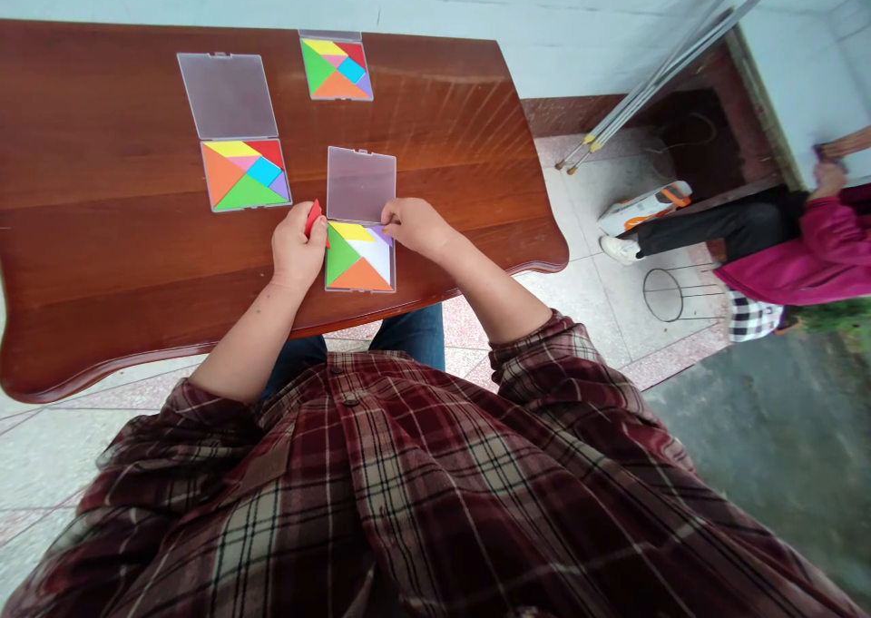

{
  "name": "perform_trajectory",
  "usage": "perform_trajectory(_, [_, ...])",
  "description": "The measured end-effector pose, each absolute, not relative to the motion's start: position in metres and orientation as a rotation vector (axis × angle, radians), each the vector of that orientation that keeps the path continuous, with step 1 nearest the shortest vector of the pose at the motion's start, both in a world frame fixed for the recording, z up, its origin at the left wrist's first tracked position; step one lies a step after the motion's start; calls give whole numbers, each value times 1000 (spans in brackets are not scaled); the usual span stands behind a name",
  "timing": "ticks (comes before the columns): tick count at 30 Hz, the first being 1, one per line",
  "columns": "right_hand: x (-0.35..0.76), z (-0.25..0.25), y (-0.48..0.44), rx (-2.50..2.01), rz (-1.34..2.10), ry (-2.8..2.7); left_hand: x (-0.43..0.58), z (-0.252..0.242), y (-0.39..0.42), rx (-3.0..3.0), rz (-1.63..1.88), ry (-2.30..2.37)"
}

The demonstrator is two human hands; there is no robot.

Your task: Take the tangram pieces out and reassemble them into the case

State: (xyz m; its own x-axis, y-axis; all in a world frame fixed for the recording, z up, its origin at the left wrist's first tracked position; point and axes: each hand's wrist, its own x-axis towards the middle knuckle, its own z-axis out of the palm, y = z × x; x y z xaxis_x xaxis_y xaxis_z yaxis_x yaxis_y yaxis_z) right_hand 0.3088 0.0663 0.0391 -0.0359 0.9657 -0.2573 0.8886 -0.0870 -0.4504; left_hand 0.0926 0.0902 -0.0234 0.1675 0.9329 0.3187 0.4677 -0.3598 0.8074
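Observation:
Close to the table's front edge lies an open tangram case (360, 289), its clear lid (360, 185) folded back. Inside it are a green triangle (340, 253), an orange triangle (363, 276) and a yellow piece (348, 230); white bottom shows at the right. My right hand (418, 226) pinches a purple tangram piece (382, 234) at the case's upper right corner. Closed beside the case's left side, my left hand (294, 248) grips a red tangram piece (314, 218). Whether more pieces are under those fingers cannot be seen.
Two other open tangram cases, a left one (250, 208) and a far one (340, 99), lie filled with coloured pieces on the brown wooden table (435, 101). At the right, a person (782, 246) sits near crutches (612, 114) leaning on the wall.

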Motion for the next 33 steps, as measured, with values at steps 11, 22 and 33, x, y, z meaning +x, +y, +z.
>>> perform_trajectory(11, [305,33,66,-2121,651,-2034,93,-25,91,1901,1118,1336])
perform_trajectory(22, [305,31,65,-2071,756,-1921,93,-26,92,1901,1130,1332])
perform_trajectory(33, [308,31,21,-1929,1003,-1707,93,-26,92,1840,1196,1288])
